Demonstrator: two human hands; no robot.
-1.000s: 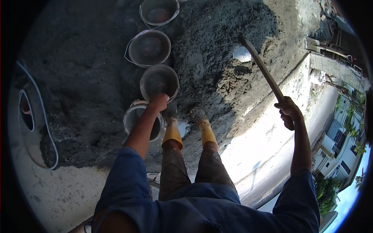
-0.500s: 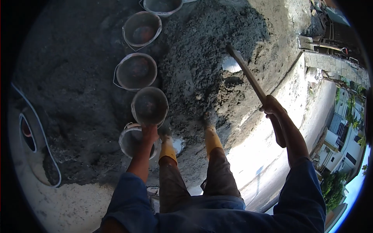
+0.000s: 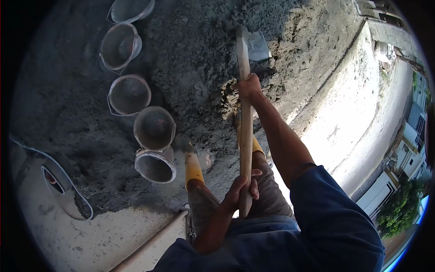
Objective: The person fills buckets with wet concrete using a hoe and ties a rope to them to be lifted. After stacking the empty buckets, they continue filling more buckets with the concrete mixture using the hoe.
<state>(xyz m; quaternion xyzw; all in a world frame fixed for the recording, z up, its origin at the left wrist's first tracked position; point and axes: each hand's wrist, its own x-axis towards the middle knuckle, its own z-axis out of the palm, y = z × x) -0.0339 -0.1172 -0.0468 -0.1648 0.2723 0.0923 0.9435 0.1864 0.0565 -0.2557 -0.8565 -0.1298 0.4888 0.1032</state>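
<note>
A hoe (image 3: 245, 122) with a long wooden handle runs up the middle of the view, its metal blade (image 3: 258, 46) resting against the wet grey mortar (image 3: 199, 63). Higher on the handle, my right hand (image 3: 249, 88) is wrapped around the wood. Close to my body, my left hand (image 3: 240, 190) grips the butt end, with its fingers around it. Left of the mortar stands a line of buckets; the near bucket (image 3: 155, 167) touches another bucket (image 3: 154, 129), and a third bucket (image 3: 129, 95) stands beyond.
Farther buckets (image 3: 118, 47) continue up the left side. A pale hose or cable (image 3: 68, 179) curves over the ground at left, near a pipe (image 3: 152, 240). My yellow boots (image 3: 194, 168) stand at the mortar's near edge. A sunlit paved strip (image 3: 335, 131) lies to the right.
My left hand has let go of the bucket and taken the lower end of the hoe handle. My right hand has brought the hoe leftward, and the handle now stands nearly straight.
</note>
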